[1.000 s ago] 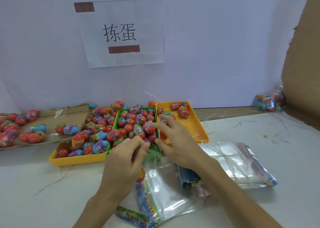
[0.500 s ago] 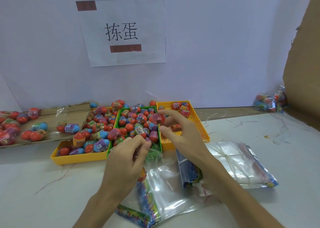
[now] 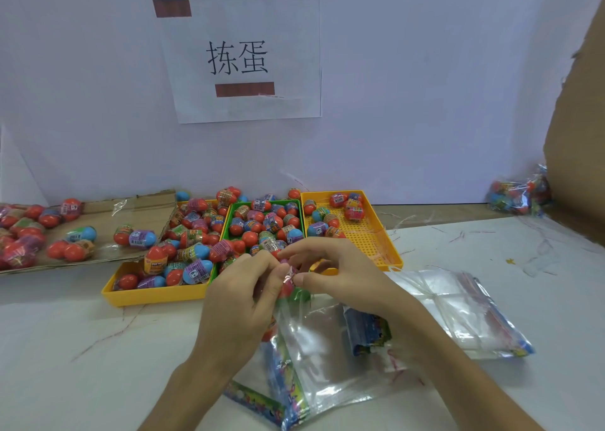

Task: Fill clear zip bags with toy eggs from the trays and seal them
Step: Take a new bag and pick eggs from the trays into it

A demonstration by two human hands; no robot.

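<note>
While my left hand [image 3: 242, 303] pinches the mouth of the clear plastic zip bag [image 3: 317, 348], my right hand [image 3: 343, 276] pinches a red shrink-wrapped toy egg [image 3: 288, 287] at its opening.

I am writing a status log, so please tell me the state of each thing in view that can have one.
Clear zip bag with printed edge: unsealed, mouth held by left hand.
Wrapped red toy egg: pinched by right hand at the bag's mouth.
Green plastic tray: heaped with eggs.
Right yellow perforated tray: mostly bare, few eggs at back.
Left yellow plastic tray: full of eggs.
Stack of spare clear bags: flat, empty.
</note>
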